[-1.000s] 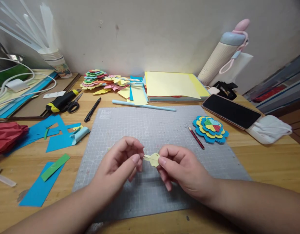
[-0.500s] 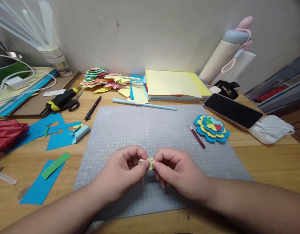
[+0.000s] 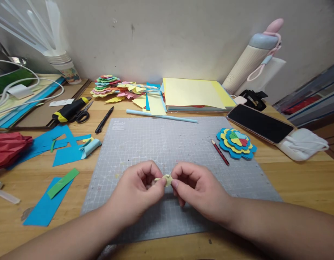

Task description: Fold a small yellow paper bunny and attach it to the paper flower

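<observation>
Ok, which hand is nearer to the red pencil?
Right. The right hand is on the near side of the red pencil, slightly left of it; the left hand is farther off to the left, beyond the right hand.

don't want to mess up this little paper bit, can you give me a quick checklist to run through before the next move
1. Left hand has the pale yellow paper piece: ok, pinched between thumb and fingers.
2. Right hand is on it: ok, thumb and fingertip at its right edge.
3. Cutting mat lies under the hands: ok.
4. Pencil is apart from the hands: ok, on the mat beyond the right hand.
5. Scissors are on the mat: not ok, off it to the left.
6. Folds are lined up: cannot tell, fingers partly hide the piece.
</observation>
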`<action>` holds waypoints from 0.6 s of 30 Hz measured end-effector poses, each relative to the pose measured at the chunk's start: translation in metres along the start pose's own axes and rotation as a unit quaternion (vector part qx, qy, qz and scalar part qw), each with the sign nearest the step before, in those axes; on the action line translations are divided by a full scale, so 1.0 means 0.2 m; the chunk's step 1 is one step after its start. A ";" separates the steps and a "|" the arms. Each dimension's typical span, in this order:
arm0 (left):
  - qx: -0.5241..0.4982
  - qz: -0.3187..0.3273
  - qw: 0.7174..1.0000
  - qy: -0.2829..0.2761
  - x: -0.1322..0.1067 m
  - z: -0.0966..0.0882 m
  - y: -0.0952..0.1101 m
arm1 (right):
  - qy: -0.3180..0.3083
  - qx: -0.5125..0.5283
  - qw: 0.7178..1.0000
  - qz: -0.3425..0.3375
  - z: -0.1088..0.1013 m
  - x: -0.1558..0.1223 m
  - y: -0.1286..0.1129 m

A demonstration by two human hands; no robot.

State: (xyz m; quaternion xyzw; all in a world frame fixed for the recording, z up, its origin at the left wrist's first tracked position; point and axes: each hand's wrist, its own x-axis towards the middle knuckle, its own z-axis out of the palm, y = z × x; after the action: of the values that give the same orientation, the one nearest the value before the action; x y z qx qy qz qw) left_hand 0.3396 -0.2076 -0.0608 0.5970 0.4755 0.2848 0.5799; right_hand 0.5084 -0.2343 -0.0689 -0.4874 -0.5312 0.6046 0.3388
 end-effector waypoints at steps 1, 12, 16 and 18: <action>0.003 0.002 1.000 0.000 0.00 0.00 0.00 | 0.005 -0.009 1.000 -0.010 0.00 0.00 0.00; 0.036 0.033 0.999 0.003 -0.04 0.07 -0.01 | 0.082 -0.150 0.980 -0.103 0.02 0.00 0.01; 0.030 0.027 0.999 0.028 -0.03 0.05 -0.01 | 0.084 -0.115 0.986 -0.085 0.01 0.01 0.02; 0.004 0.007 0.999 0.047 -0.02 0.03 0.00 | 0.043 -0.032 0.997 -0.064 0.00 0.02 0.02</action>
State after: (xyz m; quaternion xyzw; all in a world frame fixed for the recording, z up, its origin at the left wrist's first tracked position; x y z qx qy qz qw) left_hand 0.3434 -0.2132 -0.0606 0.5891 0.4989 0.3146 0.5524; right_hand 0.5079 -0.2316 -0.0730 -0.4887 -0.5655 0.5428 0.3831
